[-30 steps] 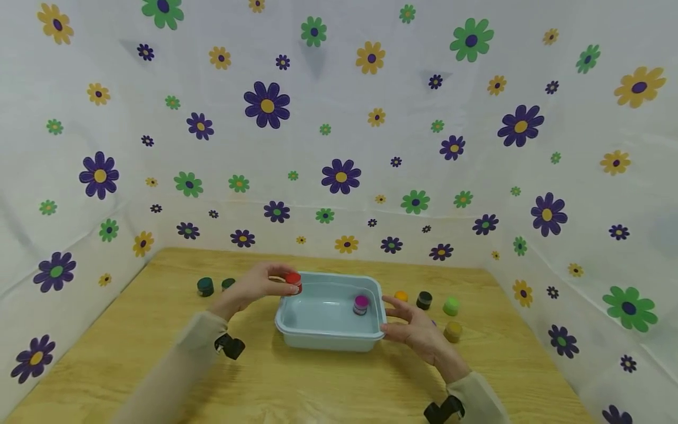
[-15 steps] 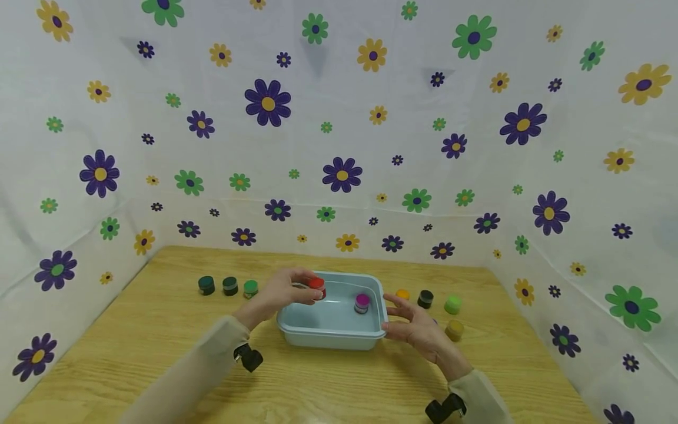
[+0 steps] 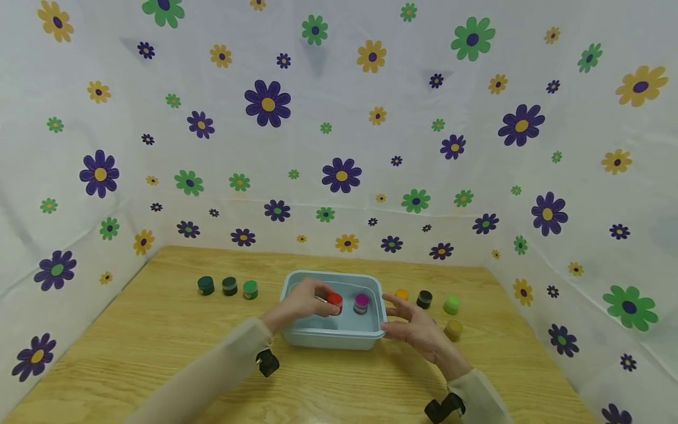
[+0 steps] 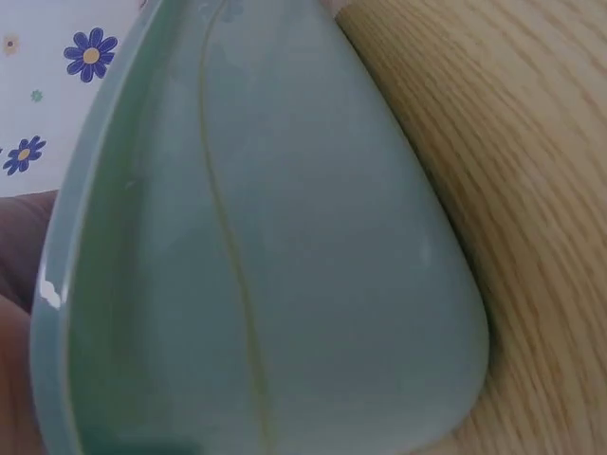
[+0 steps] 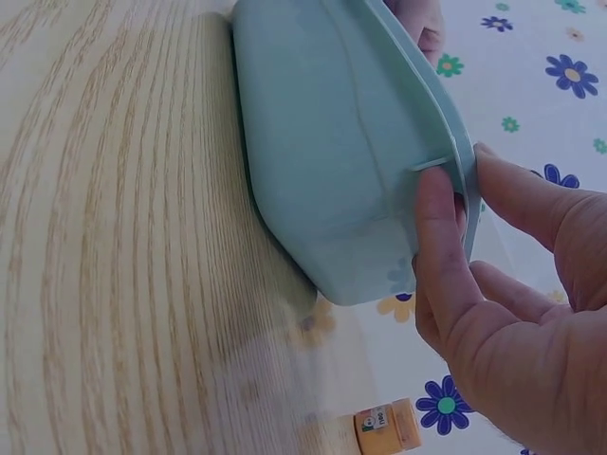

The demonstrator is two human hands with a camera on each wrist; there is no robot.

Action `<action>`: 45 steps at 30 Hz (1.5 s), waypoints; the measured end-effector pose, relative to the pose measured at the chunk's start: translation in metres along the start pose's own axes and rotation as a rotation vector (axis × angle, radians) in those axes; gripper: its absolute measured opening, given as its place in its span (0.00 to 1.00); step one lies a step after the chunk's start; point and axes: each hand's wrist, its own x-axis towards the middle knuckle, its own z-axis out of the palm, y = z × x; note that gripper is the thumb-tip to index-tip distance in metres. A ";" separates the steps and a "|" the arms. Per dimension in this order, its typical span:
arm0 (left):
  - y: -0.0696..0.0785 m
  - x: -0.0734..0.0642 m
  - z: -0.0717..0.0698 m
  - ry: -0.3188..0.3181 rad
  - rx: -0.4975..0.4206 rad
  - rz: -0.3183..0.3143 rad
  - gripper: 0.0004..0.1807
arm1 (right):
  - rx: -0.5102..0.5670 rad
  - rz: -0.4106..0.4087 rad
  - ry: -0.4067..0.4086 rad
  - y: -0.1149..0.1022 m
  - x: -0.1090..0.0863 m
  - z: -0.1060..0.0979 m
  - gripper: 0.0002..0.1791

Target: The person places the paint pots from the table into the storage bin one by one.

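A pale blue plastic bin [image 3: 328, 341] stands on the wooden table. Inside its walls, my left hand [image 3: 296, 303] pinches a small paint jar with a red lid [image 3: 335, 302]. A purple-lidded jar [image 3: 361, 302] sits upright in the bin, just right of the red one. My right hand [image 3: 421, 335] holds the bin's right end. In the right wrist view, that hand's thumb lies at the outer rim and a finger [image 5: 441, 218] is tucked under it. The bin's outer wall [image 4: 322, 237] fills most of the left wrist view, which hides the red jar.
Left of the bin stand dark teal [image 3: 206, 285], dark green [image 3: 230, 286] and green [image 3: 251, 289] jars. Beyond my right hand are orange [image 3: 401, 294], black [image 3: 424, 299], light green [image 3: 451, 304] and ochre [image 3: 453, 330] jars. A flowered white curtain [image 3: 296, 141] encloses the table.
My left hand has carried the red-lidded jar rightward from the bin's left rim, then down inside beside the purple one. The right hand stays at the bin's right end.
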 end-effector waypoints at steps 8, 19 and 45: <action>0.000 0.008 0.016 -0.012 0.061 0.013 0.19 | -0.008 0.013 0.023 0.000 0.000 0.002 0.42; 0.003 0.019 0.031 -0.023 0.107 0.023 0.16 | -0.009 0.002 0.003 -0.002 -0.001 0.002 0.43; -0.003 0.032 0.041 -0.036 0.187 -0.044 0.17 | -0.029 -0.014 0.000 -0.001 -0.001 0.001 0.43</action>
